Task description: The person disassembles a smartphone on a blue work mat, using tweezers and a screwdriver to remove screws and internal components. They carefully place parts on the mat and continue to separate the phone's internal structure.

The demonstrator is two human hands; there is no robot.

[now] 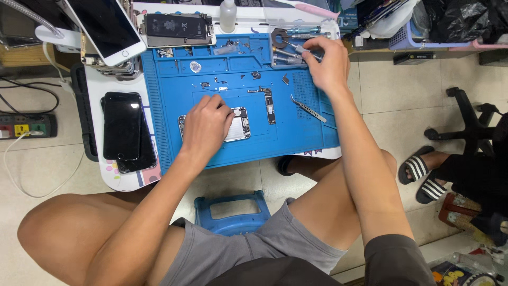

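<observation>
Head camera looked straight down on a low white table (123, 182) covered by a blue repair mat (243, 137), with the person's bare knees on either side of a blue stool (231, 211). Their left hand (205, 127) lay flat over an opened phone chassis (241, 124) near the mat's front middle, fingers curled and pressed down on its left part so that only the right end and some silver interior showed; it was steadying the shell, not pinching it. That shell looked thin, stiff and light, likely to skate on the mat unless pinned, and its exposed inner parts seemed fragile, so the metal side rails looked the safest place to take hold. The right hand (328, 66) reached to the mat's upper right tray, fingertips pinched around the slim shaft of a screwdriver (300, 48) among other drivers there; such a tool would be rigid, light and a bit slick, best gripped at its knurled barrel. Just right of the chassis lay a narrow logic board (270, 106), apart from it, and farther right a pair of tweezers (308, 109), untouched. Tiny screws and brackets were scattered above. A black phone (121, 125) rested on the table's left edge, and a white-framed phone (104, 25) leaned at the upper left.
</observation>
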